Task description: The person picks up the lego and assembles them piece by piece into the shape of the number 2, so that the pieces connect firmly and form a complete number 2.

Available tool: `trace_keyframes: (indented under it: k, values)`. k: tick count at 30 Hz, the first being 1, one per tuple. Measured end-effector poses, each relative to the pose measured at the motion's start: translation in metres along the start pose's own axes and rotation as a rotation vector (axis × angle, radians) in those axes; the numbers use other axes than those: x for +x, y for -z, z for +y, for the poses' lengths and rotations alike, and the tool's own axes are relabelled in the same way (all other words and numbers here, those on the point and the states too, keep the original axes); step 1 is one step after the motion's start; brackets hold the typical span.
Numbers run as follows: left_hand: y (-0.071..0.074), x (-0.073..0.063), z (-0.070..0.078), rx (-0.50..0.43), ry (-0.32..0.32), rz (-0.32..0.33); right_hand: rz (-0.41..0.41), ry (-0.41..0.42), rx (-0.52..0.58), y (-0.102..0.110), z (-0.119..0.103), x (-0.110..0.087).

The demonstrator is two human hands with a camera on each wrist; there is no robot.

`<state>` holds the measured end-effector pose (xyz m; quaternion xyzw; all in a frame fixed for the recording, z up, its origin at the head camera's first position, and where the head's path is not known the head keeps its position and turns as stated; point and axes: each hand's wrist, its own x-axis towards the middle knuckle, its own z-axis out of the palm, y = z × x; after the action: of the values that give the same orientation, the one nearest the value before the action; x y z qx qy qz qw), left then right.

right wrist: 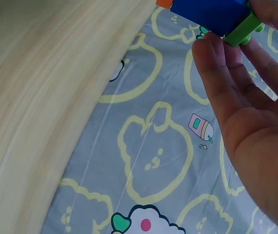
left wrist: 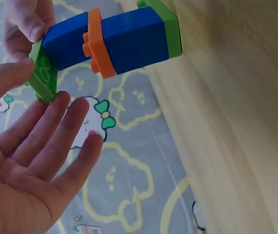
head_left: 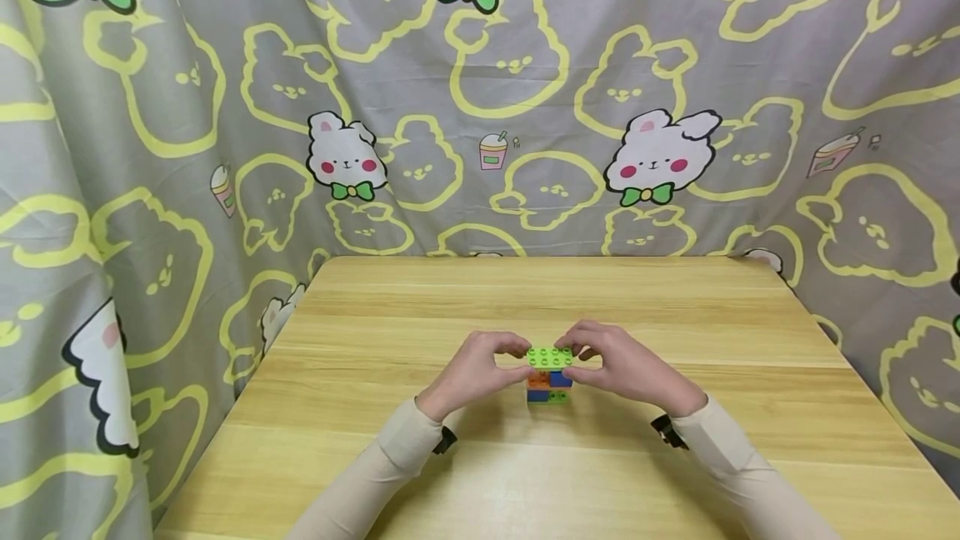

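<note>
A stack of toy building bricks stands on the table. Its base is a thin green plate (head_left: 558,397), with a blue brick (left wrist: 135,41) on its left part. An orange plate (left wrist: 100,44) lies over that, bearing another blue brick (head_left: 561,378) toward the right. On top sits a studded light-green plate (head_left: 549,356). My left hand (head_left: 474,369) pinches the top plate's left end between thumb and fingers. The opposite end is held likewise by my right hand (head_left: 626,365). In the right wrist view, the upper blue brick (right wrist: 209,13) shows directly beneath that plate.
The wooden table (head_left: 375,440) spreads around the stack on all sides. A grey curtain (head_left: 420,165) printed with cartoon animals hangs behind the table and along its sides. Dark wrist devices show under both sleeves.
</note>
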<state>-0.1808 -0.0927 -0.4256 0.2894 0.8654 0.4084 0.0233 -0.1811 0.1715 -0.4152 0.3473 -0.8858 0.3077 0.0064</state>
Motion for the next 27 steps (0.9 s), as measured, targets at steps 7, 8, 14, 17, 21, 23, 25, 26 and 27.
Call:
trace_keyframes:
  k: [7, 8, 14, 17, 21, 23, 25, 26, 27]
  values:
    - [-0.001, 0.001, -0.002, -0.122, 0.050, -0.039, 0.005, -0.065, 0.067, -0.003, 0.002, -0.002]
    - [-0.001, 0.000, -0.003, -0.134, 0.058, -0.045, 0.004, -0.074, 0.081, -0.004, 0.003, -0.003]
    - [-0.003, 0.000, -0.005, -0.180, 0.089, -0.071, -0.004, -0.138, 0.201, -0.010, 0.006, -0.009]
    - [-0.003, 0.000, -0.006, -0.187, 0.083, -0.076, -0.020, -0.162, 0.271, -0.013, 0.008, -0.013]
    - [-0.003, 0.000, -0.006, -0.203, 0.091, -0.088, -0.063, -0.180, 0.368, -0.015, 0.011, -0.018]
    - [-0.003, 0.000, -0.006, -0.208, 0.099, -0.093, -0.090, -0.194, 0.429, -0.017, 0.013, -0.020]
    - [-0.003, 0.000, -0.005, -0.206, 0.106, -0.095, -0.116, -0.216, 0.490, -0.018, 0.014, -0.021]
    - [-0.003, -0.001, -0.005, -0.203, 0.109, -0.096, -0.126, -0.226, 0.521, -0.019, 0.014, -0.022]
    - [-0.003, -0.001, -0.005, -0.203, 0.110, -0.096, -0.134, -0.237, 0.544, -0.020, 0.014, -0.022]
